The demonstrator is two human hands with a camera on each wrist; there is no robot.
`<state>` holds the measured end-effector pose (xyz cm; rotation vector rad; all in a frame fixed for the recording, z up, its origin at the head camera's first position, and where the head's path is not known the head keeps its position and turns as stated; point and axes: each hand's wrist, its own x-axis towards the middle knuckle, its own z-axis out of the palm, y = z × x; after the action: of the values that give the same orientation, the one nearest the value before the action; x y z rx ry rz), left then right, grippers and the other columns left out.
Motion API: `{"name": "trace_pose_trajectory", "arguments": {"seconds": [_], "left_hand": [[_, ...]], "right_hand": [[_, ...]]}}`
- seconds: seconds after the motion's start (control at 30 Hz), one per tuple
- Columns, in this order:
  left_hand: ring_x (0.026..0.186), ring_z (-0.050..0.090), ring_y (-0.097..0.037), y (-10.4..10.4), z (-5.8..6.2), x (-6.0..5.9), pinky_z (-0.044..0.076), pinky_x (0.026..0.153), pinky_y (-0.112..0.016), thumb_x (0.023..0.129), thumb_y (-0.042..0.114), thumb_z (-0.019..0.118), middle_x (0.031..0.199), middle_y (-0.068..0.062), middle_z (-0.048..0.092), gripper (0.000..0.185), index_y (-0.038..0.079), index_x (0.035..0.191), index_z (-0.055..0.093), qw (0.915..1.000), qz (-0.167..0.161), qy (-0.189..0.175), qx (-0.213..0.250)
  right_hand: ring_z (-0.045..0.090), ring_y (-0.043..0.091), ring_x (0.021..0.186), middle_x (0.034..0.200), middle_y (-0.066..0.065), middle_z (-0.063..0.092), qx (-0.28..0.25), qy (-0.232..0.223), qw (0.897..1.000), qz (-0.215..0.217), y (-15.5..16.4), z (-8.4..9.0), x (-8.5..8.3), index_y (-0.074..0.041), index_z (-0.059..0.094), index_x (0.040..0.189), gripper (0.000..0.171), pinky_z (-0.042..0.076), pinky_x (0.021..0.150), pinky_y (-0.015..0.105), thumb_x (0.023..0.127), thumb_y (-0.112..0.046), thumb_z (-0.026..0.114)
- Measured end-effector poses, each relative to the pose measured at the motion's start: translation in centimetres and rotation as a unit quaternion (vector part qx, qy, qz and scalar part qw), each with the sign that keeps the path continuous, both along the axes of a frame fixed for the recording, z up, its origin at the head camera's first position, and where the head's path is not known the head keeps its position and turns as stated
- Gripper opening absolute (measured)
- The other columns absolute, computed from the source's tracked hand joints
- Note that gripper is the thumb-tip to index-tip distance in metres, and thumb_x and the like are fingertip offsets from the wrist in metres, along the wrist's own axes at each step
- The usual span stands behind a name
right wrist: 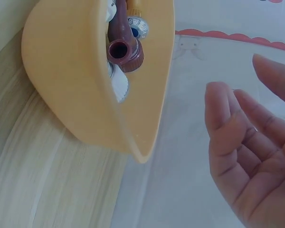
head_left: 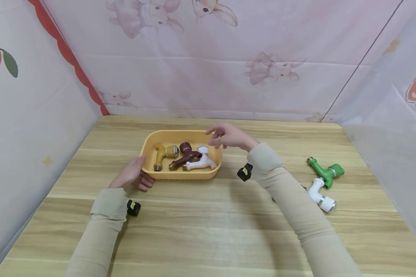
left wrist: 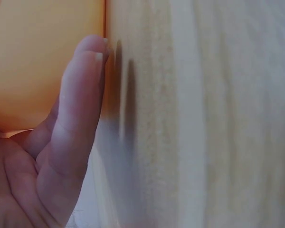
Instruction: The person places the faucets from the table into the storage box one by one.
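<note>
Could tip or slide: yellow tray (head_left: 149, 152) only touched on its left end by the left hand (head_left: 131, 176), fingers (left wrist: 80, 95) straight and flat against the outside wall, gripping nothing. A hard push there might shove the tray toward the right edge of the counter (head_left: 208, 231), or rock it so the taps roll about inside.

Could bump too: right hand (head_left: 228, 136) hanging over the far right corner of the tray, fingers (right wrist: 228, 123) loose and a little spread, holding nothing. A quick drop might knock the rim or the white tap (head_left: 201, 163) just under it.

Tray sitting near the middle of the counter, a bit closer to the far edge. Smooth, round-cornered, plastic-looking, with low walls.

Three taps lying inside, side by side: yellow tap (head_left: 162, 154) on the left, brown tap (head_left: 185, 154) in the middle, white one on the right, brown and white touching.

Two more taps well apart, close to the right edge of the counter: green tap (head_left: 325, 171) and, just beside it, another white tap (head_left: 319, 195). Easy to brush off with the right sleeve (head_left: 298, 207).
</note>
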<state>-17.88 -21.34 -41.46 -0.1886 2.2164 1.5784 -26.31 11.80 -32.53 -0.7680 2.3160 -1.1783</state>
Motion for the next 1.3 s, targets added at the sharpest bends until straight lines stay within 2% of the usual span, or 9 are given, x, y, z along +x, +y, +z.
{"name": "trace_pose_trajectory", "arguments": {"seconds": [0.23,0.43,0.63,0.7,0.93,1.3], "left_hand": [[0.065,0.063,-0.028,0.1,0.0,-0.2,0.056,0.060,-0.043,0.097,0.050,0.012,0.076,-0.019,0.062,0.070,-0.013,0.123,0.028,1.0000,-0.002,0.002,-0.001],[0.064,0.063,-0.028,0.1,-0.1,-0.3,0.056,0.059,-0.044,0.097,0.049,0.011,0.075,-0.019,0.061,0.069,-0.013,0.120,0.031,1.0000,-0.003,0.001,-0.002],[0.065,0.063,-0.028,0.0,-0.1,-0.3,0.056,0.059,-0.043,0.097,0.050,0.011,0.075,-0.018,0.062,0.069,-0.012,0.120,0.031,1.0000,-0.003,0.003,-0.004],[0.065,0.063,-0.028,0.0,0.0,-0.2,0.056,0.059,-0.043,0.097,0.049,0.011,0.075,-0.018,0.062,0.068,-0.012,0.121,0.029,1.0000,-0.001,0.002,-0.003],[0.065,0.064,-0.028,-0.1,0.0,-0.1,0.056,0.059,-0.043,0.097,0.048,0.011,0.074,-0.018,0.062,0.066,-0.012,0.122,0.028,1.0000,0.005,0.001,0.000],[0.063,0.064,-0.027,-0.1,0.0,-0.1,0.056,0.058,-0.044,0.098,0.047,0.011,0.073,-0.017,0.062,0.066,-0.012,0.121,0.028,1.0000,0.007,0.000,0.003]], "right_hand": [[0.061,0.026,0.075,0.090,0.012,0.065,-0.008,0.029,1.000,-0.003,1.1,-0.1,0.3,-0.001,0.054,0.121,0.038,0.051,0.058,0.033,0.085,-0.010,0.063],[0.061,0.030,0.076,0.088,0.011,0.066,-0.002,0.046,0.999,-0.009,1.9,0.0,1.0,-0.001,0.055,0.119,0.037,0.052,0.058,0.035,0.085,-0.009,0.064],[0.061,0.020,0.070,0.087,0.011,0.065,-0.012,0.049,0.999,-0.007,2.5,0.0,1.5,-0.002,0.056,0.119,0.037,0.052,0.060,0.040,0.084,-0.011,0.065],[0.061,0.021,0.071,0.087,0.011,0.065,-0.016,0.049,0.999,-0.007,2.7,-0.1,1.5,-0.002,0.056,0.119,0.037,0.052,0.059,0.039,0.084,-0.012,0.065],[0.059,0.019,0.068,0.085,0.010,0.064,-0.032,0.051,0.998,-0.003,3.4,-0.1,2.0,0.000,0.055,0.119,0.036,0.048,0.052,0.026,0.084,-0.005,0.064],[0.061,0.018,0.075,0.082,0.007,0.065,-0.033,0.115,0.993,0.021,5.0,-0.5,2.9,0.003,0.056,0.115,0.038,0.053,0.068,0.031,0.081,-0.006,0.068]]}}
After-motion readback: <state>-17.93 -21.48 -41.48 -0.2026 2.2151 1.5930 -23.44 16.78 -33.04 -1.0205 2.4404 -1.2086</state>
